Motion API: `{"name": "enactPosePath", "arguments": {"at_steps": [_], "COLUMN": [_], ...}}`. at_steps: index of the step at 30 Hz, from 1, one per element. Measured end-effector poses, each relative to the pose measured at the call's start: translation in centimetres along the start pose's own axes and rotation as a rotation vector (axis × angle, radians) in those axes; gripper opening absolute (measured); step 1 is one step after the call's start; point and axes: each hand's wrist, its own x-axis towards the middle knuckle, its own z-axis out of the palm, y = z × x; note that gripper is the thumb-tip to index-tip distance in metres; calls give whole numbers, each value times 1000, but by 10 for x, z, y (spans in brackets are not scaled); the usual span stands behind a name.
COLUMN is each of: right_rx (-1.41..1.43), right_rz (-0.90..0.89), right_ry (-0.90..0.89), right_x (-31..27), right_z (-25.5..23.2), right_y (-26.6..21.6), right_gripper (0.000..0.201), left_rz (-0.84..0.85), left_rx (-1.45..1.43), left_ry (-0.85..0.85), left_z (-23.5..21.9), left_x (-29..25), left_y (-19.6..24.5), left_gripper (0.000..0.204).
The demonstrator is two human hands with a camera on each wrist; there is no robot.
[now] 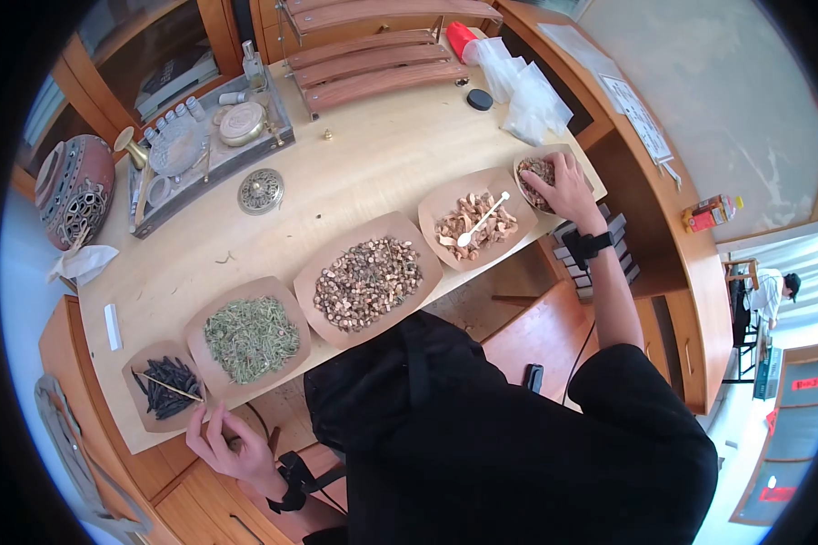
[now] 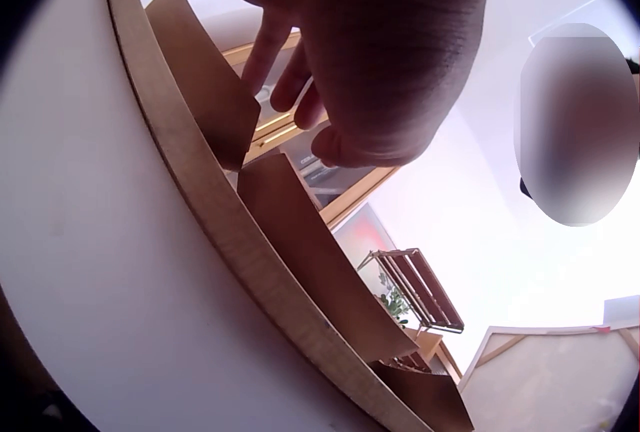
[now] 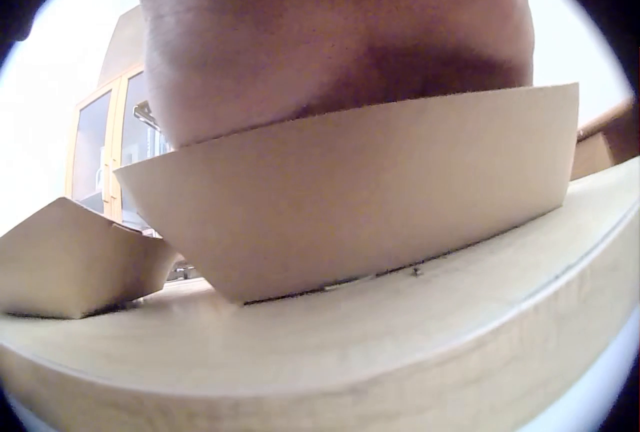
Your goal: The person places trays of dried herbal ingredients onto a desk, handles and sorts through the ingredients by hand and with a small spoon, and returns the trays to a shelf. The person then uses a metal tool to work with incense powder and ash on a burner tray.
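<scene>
My right hand (image 1: 562,191) reaches into the small paper tray (image 1: 523,186) of brown dried bits (image 1: 538,170) at the table's right end; in the right wrist view the hand (image 3: 340,42) is over the tray wall (image 3: 370,192), which hides the fingers. Whether they hold any bits cannot be told. My left hand (image 1: 236,451) hangs by the front edge, its fingers loosely bent, near the tray of dark sticks (image 1: 165,386) with a thin wooden stick (image 1: 168,385) across it. In the left wrist view, the left hand (image 2: 375,62) holds nothing visible.
Between the hands stand trays of green cuttings (image 1: 251,339), mixed brown slices (image 1: 368,282) and reddish chunks (image 1: 473,218) with a white spoon (image 1: 483,218). Behind are a grey tray (image 1: 214,186), a round metal piece (image 1: 261,191), a black lid (image 1: 479,99), plastic bags (image 1: 534,104) and a wooden rack (image 1: 382,68).
</scene>
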Motion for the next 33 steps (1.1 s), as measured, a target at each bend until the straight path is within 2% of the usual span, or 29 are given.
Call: {"name": "enactPosePath", "arguments": {"at_steps": [2, 9, 14, 18, 23, 26, 33], "right_rx": [-2, 62, -32, -51, 76, 169, 258], "right_rz": [-13, -100, -137, -136, -158, -144, -150], "right_ry": [-25, -15, 35, 7, -59, -41, -29], "right_x": [3, 8, 0, 3, 9, 14, 17], "right_z": [-2, -5, -18, -15, -14, -3, -7], "right_y": [1, 14, -13, -9, 2, 20, 22], "right_gripper": [58, 59, 61, 61, 47, 40, 33], "left_rz": [2, 8, -1, -10, 7, 21, 25], "left_rx": [2, 9, 44, 25, 23, 22, 29], "left_ry": [4, 0, -4, -7, -6, -2, -2], "left_z": [0, -3, -6, -5, -3, -2, -5], "left_x": [0, 0, -2, 0, 1, 0, 0], "left_y": [-1, -2, -6, -1, -1, -3, -6], "left_gripper": [26, 26, 24, 24, 26, 27, 26]}}
